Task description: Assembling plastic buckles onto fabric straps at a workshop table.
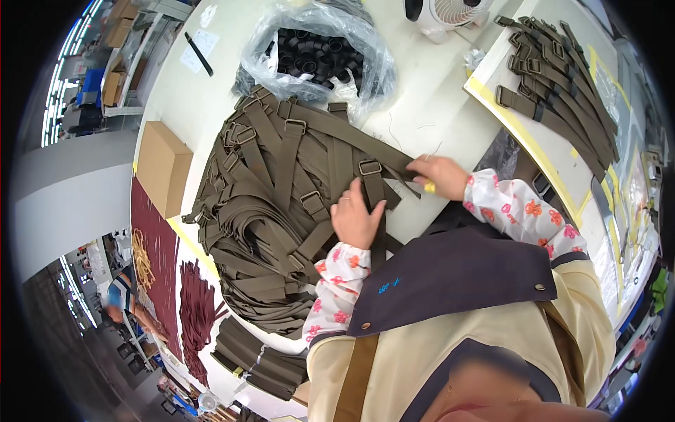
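Note:
A big heap of olive-green webbing straps (260, 218) with dark metal buckles covers the table in front of me. My right hand (441, 176) pinches the end of one long strap (365, 139) that runs across the top of the heap; something small and yellow (429, 188) shows at its fingers. My left hand (356, 216) rests on the heap's right side, thumb and index finger apart, just below a buckle (369, 167). Its other fingers are partly curled, and I see nothing held in them. Both forearms wear flowered white sleeves.
Beyond the heap sits a clear plastic bag (390, 67) of black ring-like parts, beside a white fan (453, 10). More buckled straps (555, 84) lie on a raised board at right. A cardboard box (162, 169), maroon strips (197, 309) and bundled straps (260, 355) are at left. A co-worker (123, 295) stands far left.

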The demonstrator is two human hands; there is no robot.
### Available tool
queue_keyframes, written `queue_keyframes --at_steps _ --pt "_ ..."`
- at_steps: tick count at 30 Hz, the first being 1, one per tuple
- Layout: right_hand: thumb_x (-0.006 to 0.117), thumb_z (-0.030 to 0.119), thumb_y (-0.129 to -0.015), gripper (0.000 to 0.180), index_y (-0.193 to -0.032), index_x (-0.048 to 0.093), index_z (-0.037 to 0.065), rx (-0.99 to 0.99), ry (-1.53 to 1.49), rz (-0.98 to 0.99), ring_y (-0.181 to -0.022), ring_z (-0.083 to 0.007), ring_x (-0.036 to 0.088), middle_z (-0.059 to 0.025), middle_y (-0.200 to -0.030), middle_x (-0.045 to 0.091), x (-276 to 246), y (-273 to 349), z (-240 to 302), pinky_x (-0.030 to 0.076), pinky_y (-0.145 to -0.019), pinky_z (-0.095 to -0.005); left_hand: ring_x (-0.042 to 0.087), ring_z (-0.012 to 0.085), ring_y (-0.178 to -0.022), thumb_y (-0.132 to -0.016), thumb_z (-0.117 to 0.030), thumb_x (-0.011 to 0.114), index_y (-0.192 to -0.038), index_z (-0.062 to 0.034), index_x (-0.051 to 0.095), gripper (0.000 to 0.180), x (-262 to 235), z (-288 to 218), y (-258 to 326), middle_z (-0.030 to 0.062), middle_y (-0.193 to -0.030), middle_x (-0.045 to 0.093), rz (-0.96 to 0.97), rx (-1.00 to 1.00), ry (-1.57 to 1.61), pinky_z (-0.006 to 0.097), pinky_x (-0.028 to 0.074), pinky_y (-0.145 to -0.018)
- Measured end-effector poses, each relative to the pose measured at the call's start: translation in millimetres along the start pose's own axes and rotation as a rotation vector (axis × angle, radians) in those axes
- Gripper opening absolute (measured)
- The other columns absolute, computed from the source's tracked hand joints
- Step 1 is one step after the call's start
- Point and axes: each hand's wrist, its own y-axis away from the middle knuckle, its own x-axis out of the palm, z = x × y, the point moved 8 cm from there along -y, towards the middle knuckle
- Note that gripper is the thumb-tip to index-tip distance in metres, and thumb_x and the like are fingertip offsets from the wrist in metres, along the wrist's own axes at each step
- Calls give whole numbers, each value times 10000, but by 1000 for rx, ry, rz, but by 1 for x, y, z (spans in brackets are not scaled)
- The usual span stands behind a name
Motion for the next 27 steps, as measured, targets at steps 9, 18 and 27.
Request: queue_keyframes --at_steps 9,18,27 --pt "577 200 -819 261 -981 566 -5 177 -470 84 -782 -267 593 -149 -939 585 19 -14 19 473 -686 -346 424 96 -682 -812 49 481 -1250 -35 379 458 -22 11 -24 -16 -809 481 -295 -223 1340 193 377 -661" --pt "656 260 -785 449 -1084 499 -35 217 -858 410 -776 -94 521 -55 -839 578 13 -48 53 429 -711 -247 374 130 -645 -783 17 442 -844 -86 461 122 -69 43 -80 4 -677 402 -286 11 2682 257 319 -686" --pt "638 182 -771 212 -884 567 18 -152 -164 -156 -609 -230 555 -101 -693 575 -74 -156 17 439 -553 -322 461 181 -886 -771 -111 462 -1278 18 346 537 -62 100 -67 49 -955 486 -366 -133 2411 397 262 -990"
